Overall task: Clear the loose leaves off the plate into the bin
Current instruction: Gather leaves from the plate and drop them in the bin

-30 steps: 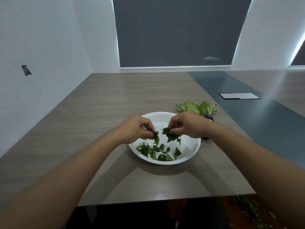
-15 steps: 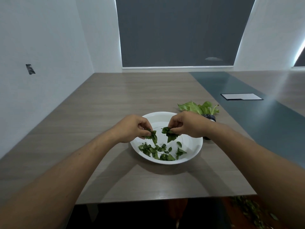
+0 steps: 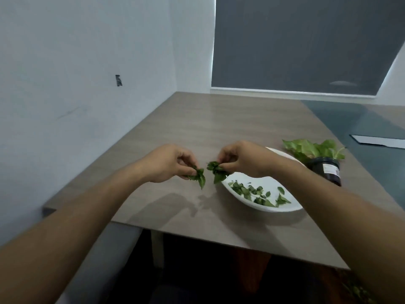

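A white plate [image 3: 282, 207] sits on the wooden table [image 3: 197, 128] with several small green leaf pieces [image 3: 252, 191] scattered on it. My left hand [image 3: 173, 164] hovers over the bare table left of the plate, pinching a bunch of dark green leaves [image 3: 198, 176]. My right hand [image 3: 243, 160] is above the plate's left rim, pinching another bunch of leaves [image 3: 217, 171]. The two bunches hang a short gap apart. No bin is in view.
A dark pot [image 3: 326, 172] with a light green leafy plant [image 3: 311, 149] stands just behind the plate. A flat rectangular panel [image 3: 379, 142] lies at the far right. Some leaf bits [image 3: 359, 290] lie on the floor at bottom right. The wall runs along the table's left side.
Both hands have lifted their pinched leaves off the plate and moved left, the left hand past the rim. The view has swung left, so the plate sits further right.
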`<move>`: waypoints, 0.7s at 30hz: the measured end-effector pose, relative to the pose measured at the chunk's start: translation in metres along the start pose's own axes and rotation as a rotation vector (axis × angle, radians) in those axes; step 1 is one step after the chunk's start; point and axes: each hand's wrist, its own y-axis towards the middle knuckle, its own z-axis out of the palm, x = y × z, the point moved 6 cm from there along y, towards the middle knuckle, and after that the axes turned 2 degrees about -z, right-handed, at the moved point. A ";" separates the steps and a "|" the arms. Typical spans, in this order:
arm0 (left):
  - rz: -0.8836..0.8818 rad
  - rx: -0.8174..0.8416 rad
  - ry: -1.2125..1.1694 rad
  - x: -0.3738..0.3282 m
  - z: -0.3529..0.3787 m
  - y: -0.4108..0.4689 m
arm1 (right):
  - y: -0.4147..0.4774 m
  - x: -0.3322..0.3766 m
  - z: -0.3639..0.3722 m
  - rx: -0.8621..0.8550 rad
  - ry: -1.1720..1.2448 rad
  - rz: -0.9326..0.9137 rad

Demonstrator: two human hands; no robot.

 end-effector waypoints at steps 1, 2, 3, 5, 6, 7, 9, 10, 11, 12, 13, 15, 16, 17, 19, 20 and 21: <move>-0.020 -0.001 0.002 0.007 -0.007 -0.013 | 0.005 0.012 0.008 0.011 0.003 -0.024; -0.038 -0.006 0.008 0.015 -0.014 -0.026 | 0.009 0.025 0.016 0.024 0.009 -0.045; -0.060 -0.021 0.009 0.024 -0.020 -0.039 | 0.014 0.038 0.025 0.045 0.016 -0.069; -0.120 -0.068 -0.011 0.045 -0.036 -0.075 | 0.022 0.071 0.051 0.100 0.026 -0.141; -0.144 -0.088 -0.026 0.056 -0.041 -0.092 | 0.026 0.085 0.064 0.124 0.036 -0.165; -0.165 -0.100 -0.041 0.063 -0.044 -0.102 | 0.027 0.094 0.072 0.143 0.046 -0.179; -0.219 -0.138 -0.017 0.081 -0.054 -0.139 | 0.032 0.122 0.099 0.191 0.066 -0.236; -0.238 -0.150 0.021 0.090 -0.058 -0.155 | 0.033 0.134 0.111 0.210 0.070 -0.263; -0.258 -0.168 0.052 0.098 -0.062 -0.173 | 0.034 0.148 0.125 0.233 0.073 -0.289; -0.282 -0.183 0.059 0.109 -0.065 -0.190 | 0.035 0.161 0.138 0.254 0.078 -0.318; -0.307 -0.204 0.038 0.120 -0.068 -0.207 | 0.035 0.174 0.153 0.280 0.083 -0.347; -0.353 -0.229 -0.021 0.142 -0.069 -0.236 | 0.037 0.193 0.179 0.318 0.102 -0.395; -0.377 -0.235 -0.043 0.153 -0.068 -0.249 | 0.037 0.201 0.193 0.337 0.109 -0.411; -0.409 -0.244 -0.059 0.166 -0.067 -0.264 | 0.038 0.209 0.208 0.357 0.117 -0.424; -0.473 -0.271 -0.114 0.191 -0.062 -0.292 | 0.038 0.222 0.238 0.400 0.136 -0.444; -0.504 -0.286 -0.156 0.205 -0.058 -0.307 | 0.037 0.229 0.256 0.430 0.141 -0.453; -0.522 -0.294 -0.190 0.215 -0.052 -0.316 | 0.037 0.231 0.270 0.448 0.140 -0.459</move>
